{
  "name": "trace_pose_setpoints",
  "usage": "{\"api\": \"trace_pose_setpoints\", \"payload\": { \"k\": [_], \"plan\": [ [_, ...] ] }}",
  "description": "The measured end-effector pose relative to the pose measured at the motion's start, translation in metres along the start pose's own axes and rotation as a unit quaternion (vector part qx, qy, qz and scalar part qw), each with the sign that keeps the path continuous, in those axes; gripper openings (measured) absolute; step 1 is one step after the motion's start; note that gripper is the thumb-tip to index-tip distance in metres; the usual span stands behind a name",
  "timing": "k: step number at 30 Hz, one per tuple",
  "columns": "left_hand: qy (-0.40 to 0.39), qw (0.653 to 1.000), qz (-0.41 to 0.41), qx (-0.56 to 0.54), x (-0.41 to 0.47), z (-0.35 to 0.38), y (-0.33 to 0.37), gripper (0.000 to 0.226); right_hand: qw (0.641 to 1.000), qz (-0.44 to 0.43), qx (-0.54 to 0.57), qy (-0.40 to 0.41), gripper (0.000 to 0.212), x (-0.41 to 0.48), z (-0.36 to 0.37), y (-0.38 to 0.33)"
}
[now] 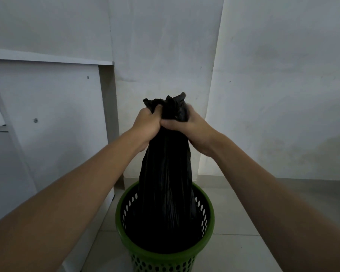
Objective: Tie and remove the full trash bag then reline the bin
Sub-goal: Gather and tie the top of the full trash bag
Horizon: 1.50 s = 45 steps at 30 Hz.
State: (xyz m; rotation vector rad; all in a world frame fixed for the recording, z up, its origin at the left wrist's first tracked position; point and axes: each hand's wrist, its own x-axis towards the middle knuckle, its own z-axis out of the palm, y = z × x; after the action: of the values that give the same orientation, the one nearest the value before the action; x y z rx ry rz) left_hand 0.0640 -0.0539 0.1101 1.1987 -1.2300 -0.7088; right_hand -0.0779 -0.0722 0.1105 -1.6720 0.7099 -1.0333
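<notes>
Two hands clutch the gathered neck of a black trash bag [166,173] above a green bin [209,218]. The left hand [148,123] has its fingers curled tight round the bunched plastic on the left side; the right hand [192,124] grips the same bunch from the right, thumb pressed against the front, and the two hands touch. A crumpled tuft of plastic sticks up above them. The bag hangs stretched in long folds, its lower part inside the perforated bin. The bin stands on a pale tiled floor [243,222], beside a white cabinet [53,118] and near a grey wall [283,85].
</notes>
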Motion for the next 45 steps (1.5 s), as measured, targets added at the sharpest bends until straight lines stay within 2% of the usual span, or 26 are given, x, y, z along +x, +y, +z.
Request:
{"api": "trace_pose_setpoints", "payload": {
  "k": [2, 3, 5, 7, 10, 12, 14, 16, 17, 19, 20, 22, 25, 27, 28, 30, 31, 32, 36, 39, 42, 45],
  "plan": [
    [-0.003, 1.000, 0.002, 0.021, -0.001, 0.001, 0.002, 0.034, 0.996, 0.047, -0.036, -0.072, 0.056, -0.010, -0.001, 0.012],
    [-0.019, 0.999, 0.001, 0.038, -0.001, 0.003, 0.004, 0.034, 0.993, 0.058, -0.069, -0.082, 0.048, -0.013, 0.001, 0.016],
    [-0.058, 0.996, -0.013, 0.073, -0.003, 0.008, 0.010, 0.032, 0.993, 0.034, -0.110, -0.040, 0.037, -0.016, 0.010, 0.018],
    [-0.088, 0.992, -0.028, 0.081, -0.006, 0.009, 0.018, 0.034, 0.994, 0.006, -0.103, 0.047, 0.032, -0.014, 0.018, 0.015],
    [-0.167, 0.986, -0.018, -0.010, -0.017, -0.005, 0.009, 0.036, 0.994, 0.017, -0.061, 0.092, 0.024, -0.011, 0.023, 0.009],
    [-0.251, 0.968, 0.005, -0.025, -0.024, -0.019, -0.018, 0.063, 0.991, 0.044, -0.041, 0.117, 0.027, -0.010, 0.025, 0.006],
    [-0.322, 0.945, 0.024, 0.056, -0.037, -0.021, -0.045, 0.076, 0.987, 0.059, -0.037, 0.145, 0.033, -0.008, 0.029, 0.002],
    [-0.291, 0.947, 0.018, 0.138, -0.043, -0.010, -0.063, 0.075, 0.989, 0.055, -0.037, 0.136, 0.034, -0.004, 0.033, -0.002],
    [-0.250, 0.959, 0.010, 0.133, -0.042, -0.004, -0.067, 0.061, 0.989, 0.055, -0.033, 0.131, 0.033, -0.002, 0.035, -0.003],
    [-0.164, 0.984, -0.026, 0.061, -0.038, 0.007, -0.071, 0.028, 0.988, 0.064, -0.011, 0.139, 0.029, 0.000, 0.035, -0.002],
    [-0.138, 0.989, -0.044, 0.024, -0.036, 0.011, -0.072, 0.020, 0.987, 0.067, 0.011, 0.147, 0.027, 0.002, 0.032, -0.001],
    [-0.116, 0.989, -0.081, -0.048, -0.035, 0.018, -0.074, 0.020, 0.978, 0.072, 0.081, 0.176, 0.033, 0.004, 0.021, 0.003],
    [-0.076, 0.983, -0.122, -0.112, -0.037, 0.024, -0.076, 0.017, 0.959, 0.067, 0.169, 0.218, 0.059, -0.005, -0.003, 0.027],
    [-0.047, 0.978, -0.144, -0.140, -0.036, 0.024, -0.075, 0.015, 0.972, 0.060, 0.155, 0.166, 0.087, -0.022, -0.010, 0.060],
    [-0.041, 0.975, -0.153, -0.158, -0.034, 0.025, -0.075, 0.016, 0.985, 0.056, 0.123, 0.104, 0.094, -0.034, -0.008, 0.080],
    [-0.044, 0.970, -0.163, -0.175, -0.033, 0.029, -0.073, 0.017, 0.996, 0.067, -0.001, -0.058, 0.085, -0.059, 0.013, 0.116],
    [-0.056, 0.968, -0.170, -0.174, -0.034, 0.032, -0.073, 0.018, 0.988, 0.084, -0.062, -0.112, 0.081, -0.065, 0.027, 0.132],
    [-0.064, 0.967, -0.180, -0.171, -0.035, 0.037, -0.072, 0.019, 0.983, 0.093, -0.100, -0.123, 0.078, -0.068, 0.039, 0.145],
    [-0.030, 0.931, -0.265, -0.250, -0.035, 0.044, -0.072, 0.022, 0.995, 0.034, -0.077, 0.061, 0.033, -0.058, 0.063, 0.166],
    [-0.021, 0.920, -0.275, -0.277, -0.031, 0.038, -0.081, 0.019, 0.990, 0.064, -0.055, 0.110, 0.022, -0.052, 0.068, 0.172],
    [-0.026, 0.947, -0.245, -0.206, -0.028, 0.029, -0.092, 0.027, 0.989, 0.105, 0.013, 0.103, 0.018, -0.050, 0.074, 0.177],
    [-0.056, 0.984, -0.166, -0.021, -0.027, 0.014, -0.098, 0.050, 0.975, 0.177, 0.072, 0.116, 0.024, -0.043, 0.075, 0.178]
  ]
}}
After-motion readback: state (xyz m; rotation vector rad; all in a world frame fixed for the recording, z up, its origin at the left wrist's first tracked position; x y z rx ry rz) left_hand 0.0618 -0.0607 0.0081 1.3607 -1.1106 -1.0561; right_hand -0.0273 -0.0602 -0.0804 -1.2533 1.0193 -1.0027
